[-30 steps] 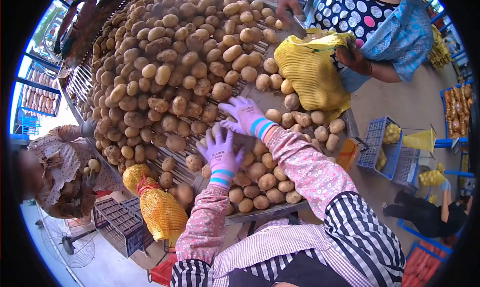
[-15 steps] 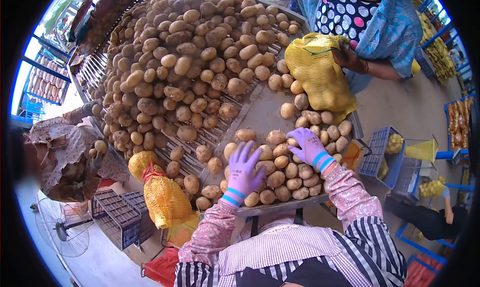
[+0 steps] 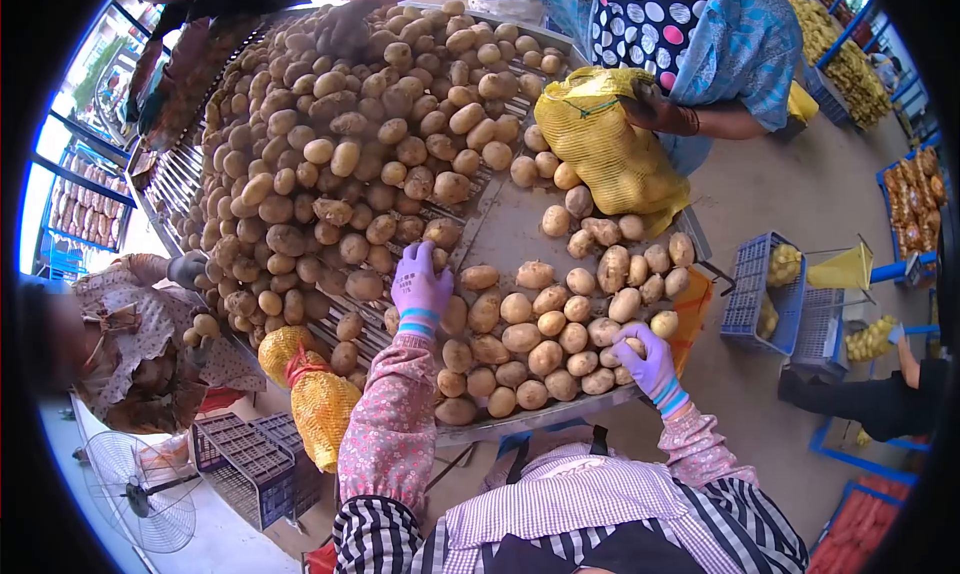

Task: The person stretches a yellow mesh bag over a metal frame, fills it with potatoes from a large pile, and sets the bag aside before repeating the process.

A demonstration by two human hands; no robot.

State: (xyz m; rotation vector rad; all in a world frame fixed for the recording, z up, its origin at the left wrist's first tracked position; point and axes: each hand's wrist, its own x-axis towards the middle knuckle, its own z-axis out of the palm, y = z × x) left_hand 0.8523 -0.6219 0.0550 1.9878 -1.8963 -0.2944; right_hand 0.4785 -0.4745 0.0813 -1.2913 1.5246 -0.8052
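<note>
A: Where're the spuds?
B: Loose potatoes (image 3: 520,336) lie packed along the near edge of the table (image 3: 515,224); the big heap (image 3: 300,164) is beyond, to the L.

A: Hands?
B: L hand (image 3: 420,289) is at the heap's near edge, fingers stretched out over it, thumb spread wide, nothing seen in the grasp. R hand (image 3: 648,362) is at the R end of the loose ones, curled by a small potato (image 3: 633,347); unclear if it's gripped. A pale potato (image 3: 663,324) sits just beside.

A: Step?
B: Prob. moving potatoes by hand, each hand at its own spot.

A: Next move calls for?
B: IMO, L fingers hooked behind a potato before any pull; R thumb + fingers snug on 1 w/o knocking its neighbours.

A: Nearby?
B: Yellow mesh bag (image 3: 610,159), far R, co-worker's hand (image 3: 657,109) at its top.
</note>
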